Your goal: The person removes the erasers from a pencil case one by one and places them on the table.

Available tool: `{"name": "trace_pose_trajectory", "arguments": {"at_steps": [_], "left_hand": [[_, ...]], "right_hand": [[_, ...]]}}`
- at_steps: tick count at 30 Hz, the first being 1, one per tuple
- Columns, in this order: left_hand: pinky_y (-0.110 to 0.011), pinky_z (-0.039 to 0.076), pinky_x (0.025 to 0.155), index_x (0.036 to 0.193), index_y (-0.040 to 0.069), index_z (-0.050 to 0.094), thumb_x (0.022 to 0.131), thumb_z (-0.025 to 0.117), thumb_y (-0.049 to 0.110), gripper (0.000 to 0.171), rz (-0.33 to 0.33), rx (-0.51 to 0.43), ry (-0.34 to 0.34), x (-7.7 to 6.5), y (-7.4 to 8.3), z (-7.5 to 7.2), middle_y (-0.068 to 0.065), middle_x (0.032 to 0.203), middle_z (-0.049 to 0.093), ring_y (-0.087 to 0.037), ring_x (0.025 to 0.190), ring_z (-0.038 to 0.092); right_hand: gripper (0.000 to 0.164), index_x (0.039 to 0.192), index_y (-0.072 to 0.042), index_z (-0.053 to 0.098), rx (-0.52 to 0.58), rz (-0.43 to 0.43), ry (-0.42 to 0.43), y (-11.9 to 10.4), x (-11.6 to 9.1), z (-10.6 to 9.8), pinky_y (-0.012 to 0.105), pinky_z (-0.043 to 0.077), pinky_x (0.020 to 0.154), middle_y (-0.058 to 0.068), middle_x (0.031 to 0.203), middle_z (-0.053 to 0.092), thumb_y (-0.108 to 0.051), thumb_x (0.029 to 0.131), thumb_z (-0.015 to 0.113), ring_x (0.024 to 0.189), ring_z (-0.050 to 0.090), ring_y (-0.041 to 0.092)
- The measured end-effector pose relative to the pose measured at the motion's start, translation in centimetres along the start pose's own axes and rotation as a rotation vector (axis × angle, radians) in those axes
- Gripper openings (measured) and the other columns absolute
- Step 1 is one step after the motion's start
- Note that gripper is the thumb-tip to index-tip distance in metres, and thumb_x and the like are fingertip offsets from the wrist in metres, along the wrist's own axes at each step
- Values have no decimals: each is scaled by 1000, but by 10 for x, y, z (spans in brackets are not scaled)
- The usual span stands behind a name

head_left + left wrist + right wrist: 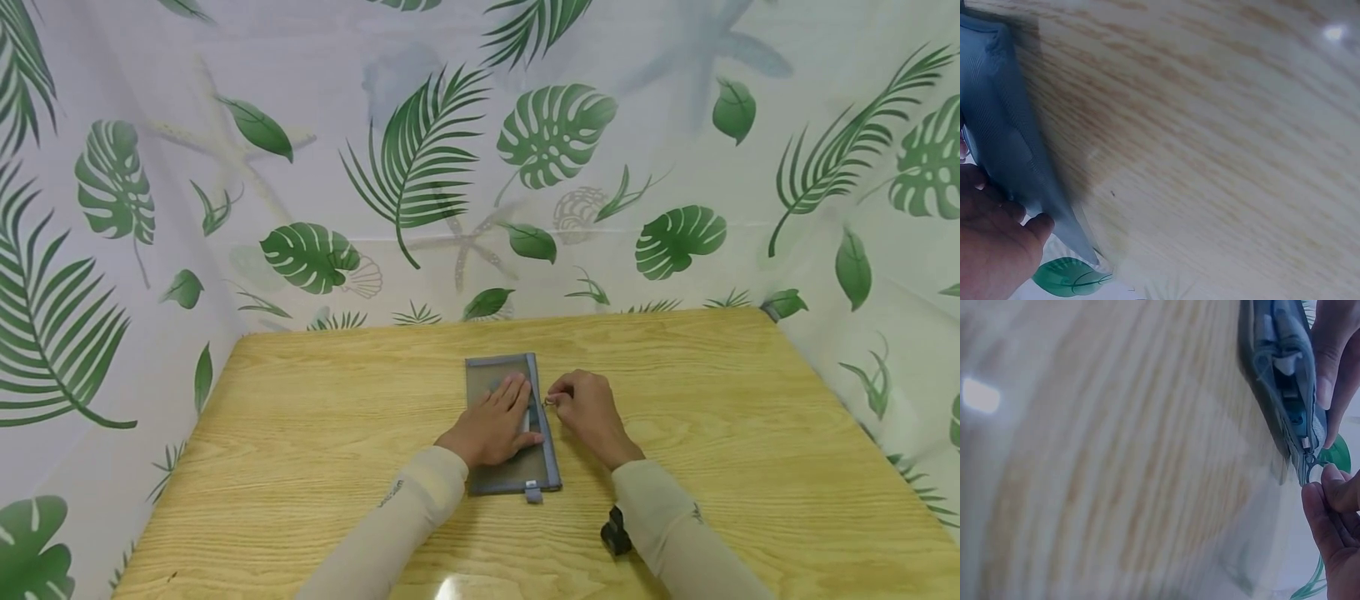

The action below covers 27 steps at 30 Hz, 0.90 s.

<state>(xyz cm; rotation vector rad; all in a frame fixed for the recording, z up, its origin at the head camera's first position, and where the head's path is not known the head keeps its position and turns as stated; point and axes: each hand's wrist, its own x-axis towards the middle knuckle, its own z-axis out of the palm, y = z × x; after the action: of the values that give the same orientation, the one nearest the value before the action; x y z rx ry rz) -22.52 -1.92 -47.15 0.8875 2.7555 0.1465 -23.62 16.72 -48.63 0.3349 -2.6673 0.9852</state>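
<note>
A grey mesh zip pouch point(495, 379) lies flat on the wooden table point(300, 433), its long side running away from me. My left hand point(497, 423) rests flat on it with straight fingers, pressing it down; the left wrist view shows the pouch point(1004, 144) beside that hand point(991, 244). My right hand point(581, 406) sits just right of the pouch and pinches the small metal zip pull point(549, 402) at its right edge. In the right wrist view, thumb and finger point(1335, 506) hold the zip pull point(1310, 464) on the partly gaping pouch point(1279, 381).
A leaf-printed white curtain point(420, 167) walls the table at the back and both sides. A small black object point(615, 533) shows under my right forearm. Bare wood stretches to the left and right of the pouch.
</note>
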Motion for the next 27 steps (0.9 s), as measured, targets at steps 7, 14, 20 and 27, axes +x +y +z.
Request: {"name": "trace_pose_trajectory", "arguments": {"at_steps": [7,14,20,27], "left_hand": [[-43,21,122,163,6,12,105,38,56,81,-1,-2,0,0,-2,0,-10,169,8,-23,155,9],[-42,19,123,164,7,10,105,36,58,82,-12,2,-12,3,-2,3,-8,170,5,-20,155,5],[-42,18,123,164,8,10,105,36,58,82,-13,-1,-5,6,-3,7,-8,170,5,-20,155,4],[-42,18,123,164,8,10,105,36,59,82,-18,10,-11,5,-3,6,-8,170,5,-21,155,5]], "right_hand": [[10,79,0,77,-9,-4,16,2,6,3,43,57,68,10,77,74,7,86,74,75,70,26],[11,79,0,77,0,23,13,3,12,4,44,57,68,10,78,74,5,87,72,75,69,27],[10,80,0,77,3,25,10,6,17,6,43,57,66,11,78,74,5,87,72,73,69,27],[10,79,1,77,7,47,31,9,21,9,45,56,67,12,78,74,6,86,72,74,70,28]]}}
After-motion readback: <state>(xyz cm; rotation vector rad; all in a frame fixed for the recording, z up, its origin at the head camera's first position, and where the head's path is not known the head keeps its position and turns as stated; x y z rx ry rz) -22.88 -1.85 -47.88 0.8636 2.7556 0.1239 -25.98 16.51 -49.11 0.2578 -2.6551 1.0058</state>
